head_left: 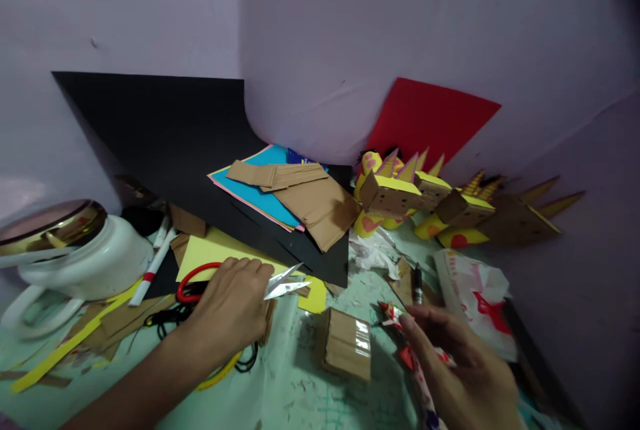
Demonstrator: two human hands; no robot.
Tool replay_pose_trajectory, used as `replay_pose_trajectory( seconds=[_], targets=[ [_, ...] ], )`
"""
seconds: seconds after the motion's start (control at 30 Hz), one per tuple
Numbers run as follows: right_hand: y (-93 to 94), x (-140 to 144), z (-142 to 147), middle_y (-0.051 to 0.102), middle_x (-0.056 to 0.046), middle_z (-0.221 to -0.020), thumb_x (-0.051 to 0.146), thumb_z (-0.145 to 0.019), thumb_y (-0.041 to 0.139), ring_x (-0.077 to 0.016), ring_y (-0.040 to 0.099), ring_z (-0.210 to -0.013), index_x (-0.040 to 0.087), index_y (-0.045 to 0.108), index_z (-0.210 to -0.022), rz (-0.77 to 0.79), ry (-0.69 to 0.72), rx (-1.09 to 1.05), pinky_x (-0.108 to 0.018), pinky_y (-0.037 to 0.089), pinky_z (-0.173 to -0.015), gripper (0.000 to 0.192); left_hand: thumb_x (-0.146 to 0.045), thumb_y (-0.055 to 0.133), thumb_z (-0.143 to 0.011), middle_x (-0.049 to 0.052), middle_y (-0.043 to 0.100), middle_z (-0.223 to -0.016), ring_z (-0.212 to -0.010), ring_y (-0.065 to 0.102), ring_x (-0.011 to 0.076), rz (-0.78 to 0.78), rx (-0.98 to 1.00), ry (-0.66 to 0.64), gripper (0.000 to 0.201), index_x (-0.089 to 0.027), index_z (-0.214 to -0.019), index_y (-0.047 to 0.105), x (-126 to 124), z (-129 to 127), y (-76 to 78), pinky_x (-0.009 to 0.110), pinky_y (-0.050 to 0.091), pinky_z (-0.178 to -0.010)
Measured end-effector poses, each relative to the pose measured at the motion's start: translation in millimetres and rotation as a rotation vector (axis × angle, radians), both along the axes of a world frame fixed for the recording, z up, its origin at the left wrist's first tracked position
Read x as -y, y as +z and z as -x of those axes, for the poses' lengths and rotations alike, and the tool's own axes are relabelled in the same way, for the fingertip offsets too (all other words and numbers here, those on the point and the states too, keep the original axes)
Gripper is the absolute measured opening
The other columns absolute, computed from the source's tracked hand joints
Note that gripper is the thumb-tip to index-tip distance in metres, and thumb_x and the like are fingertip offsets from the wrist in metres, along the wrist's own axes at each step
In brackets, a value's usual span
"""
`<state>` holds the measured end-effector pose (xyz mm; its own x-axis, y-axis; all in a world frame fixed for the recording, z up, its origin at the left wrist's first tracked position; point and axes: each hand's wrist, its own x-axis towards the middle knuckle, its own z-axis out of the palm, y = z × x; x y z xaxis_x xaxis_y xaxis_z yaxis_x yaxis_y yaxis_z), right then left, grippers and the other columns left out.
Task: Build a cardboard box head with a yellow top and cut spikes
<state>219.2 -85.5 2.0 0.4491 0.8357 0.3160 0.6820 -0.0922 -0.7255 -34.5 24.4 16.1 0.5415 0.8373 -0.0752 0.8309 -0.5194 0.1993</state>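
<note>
Head view. My left hand (233, 307) lies palm down on the desk (300, 390), fingers curled around the red-handled scissors (240, 283). The red loop shows left of my knuckles; the open blades point right, past my fingertips, over a yellow sheet (210, 250).

My right hand (465, 370) is well right of the scissors, at the lower edge of the view. Thumb and fingers pinch a narrow red-and-white patterned strip (415, 363), which runs from near the desk down toward the bottom edge.

Small cardboard box (346, 343) with taped top: between my two hands, right of the scissors, touching neither hand.

Behind the scissors: black sheet (165, 143), with blue and pink papers and brown cardboard pieces (305, 200) on it. Far right of these, a cluster of yellow-and-cardboard figures (400, 197) before a red sheet (430, 117).

Left of the scissors: white pot (90, 263) with a shiny lid.
</note>
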Motion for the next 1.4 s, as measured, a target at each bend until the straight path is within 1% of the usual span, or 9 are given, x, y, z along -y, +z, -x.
replay_pose_trajectory(
  seconds=[0.17, 0.4, 0.53, 0.83, 0.9, 1.0, 1.1, 1.2, 1.4],
  targets=[
    [27.5, -47, 13, 0.067, -0.004, -0.073, 0.029, -0.081, 0.057, -0.0158, 0.063, -0.058, 0.021, 0.07, -0.083, 0.204, 0.362, 0.235, -0.024, 0.048, -0.053, 0.016, -0.014, 0.046, -0.076, 0.009, 0.06, -0.086, -0.083, 0.056, 0.0277, 0.008, 0.007, -0.018, 0.013, -0.019, -0.081, 0.058, -6, 6, -2.7, 0.042, 0.039, -0.073],
    [18.6, -118, 50, 0.071, -0.004, -0.081, 0.007, -0.068, 0.059, -0.0186, 0.064, -0.072, 0.022, 0.073, -0.09, 0.513, 0.656, 0.475, -0.025, 0.042, -0.062, 0.03, -0.015, 0.053, -0.066, 0.01, 0.062, -0.081, -0.085, 0.056, 0.0294, -0.022, 0.021, -0.035, 0.012, -0.017, -0.077, 0.058, 2, 10, -8.2, 0.045, 0.038, -0.081],
    [11.3, -126, 54, 0.071, -0.002, -0.076, 0.003, -0.063, 0.055, -0.0178, 0.064, -0.068, 0.024, 0.073, -0.075, 0.531, 0.777, 0.485, -0.023, 0.039, -0.059, 0.031, -0.007, 0.053, -0.052, 0.008, 0.062, -0.081, -0.083, 0.056, 0.0279, 0.034, 0.03, -0.087, 0.032, -0.019, -0.081, 0.058, 5, 27, -6.8, 0.044, 0.039, -0.082],
    [2.7, -127, 55, 0.066, -0.001, -0.071, 0.004, -0.066, 0.052, -0.0156, 0.06, -0.064, 0.021, 0.063, -0.061, 0.502, 0.842, 0.527, -0.023, 0.035, -0.055, 0.02, -0.01, 0.059, -0.047, 0.008, 0.064, -0.077, -0.084, 0.06, 0.0281, 0.06, 0.005, -0.132, 0.026, -0.017, -0.072, 0.059, 11, 33, -16.1, 0.05, 0.024, -0.107],
    [3.3, -129, 52, 0.063, 0.0, -0.066, 0.007, -0.07, 0.05, -0.0147, 0.057, -0.06, 0.02, 0.058, -0.063, 0.45, 0.833, 0.444, -0.023, 0.034, -0.054, 0.017, -0.01, 0.058, -0.049, 0.008, 0.065, -0.078, -0.082, 0.06, 0.0271, 0.08, 0.009, -0.132, 0.032, -0.016, -0.08, 0.062, 10, 33, -15.1, 0.051, 0.025, -0.106],
    [6.8, -133, 49, 0.053, 0.004, -0.053, 0.022, -0.075, 0.051, -0.0131, 0.051, -0.049, 0.021, 0.05, -0.067, 0.38, 0.692, 0.051, -0.023, 0.034, -0.047, 0.008, -0.011, 0.059, -0.051, 0.007, 0.064, -0.08, -0.081, 0.059, 0.0275, 0.061, 0.038, -0.112, 0.037, -0.019, -0.088, 0.062, 4, 32, -11.4, 0.051, 0.031, -0.098],
    [14.4, -132, 46, 0.049, 0.007, -0.049, 0.034, -0.07, 0.059, -0.0094, 0.045, -0.037, 0.021, 0.046, -0.069, 0.326, 0.461, -0.426, -0.02, 0.033, -0.038, 0.018, -0.012, 0.057, -0.059, 0.008, 0.064, -0.074, -0.078, 0.059, 0.0286, 0.0, 0.021, -0.057, 0.02, -0.018, -0.078, 0.062, -3, 29, -4.7, 0.048, 0.038, -0.085],
    [24.3, -120, 44, 0.05, 0.009, -0.047, 0.034, -0.061, 0.067, -0.0059, 0.041, -0.032, 0.019, 0.049, -0.07, 0.261, 0.343, -0.638, -0.017, 0.03, -0.033, 0.025, -0.018, 0.052, -0.074, 0.007, 0.064, -0.074, -0.075, 0.058, 0.0265, 0.016, 0.176, 0.009, 0.014, -0.019, -0.082, 0.064, -6, 20, 0.7, 0.041, 0.04, -0.074],
    [34.6, -60, 39, 0.053, 0.008, -0.048, 0.032, -0.062, 0.071, -0.0047, 0.04, -0.036, 0.017, 0.055, -0.077, 0.097, 0.243, -0.747, -0.015, 0.028, -0.034, 0.027, -0.053, 0.05, -0.077, 0.002, 0.06, -0.071, -0.058, 0.05, 0.0146, 0.58, 0.891, 0.18, 0.04, -0.017, -0.089, 0.064, 7, -20, 5.7, 0.025, 0.038, -0.053]
  ],
)
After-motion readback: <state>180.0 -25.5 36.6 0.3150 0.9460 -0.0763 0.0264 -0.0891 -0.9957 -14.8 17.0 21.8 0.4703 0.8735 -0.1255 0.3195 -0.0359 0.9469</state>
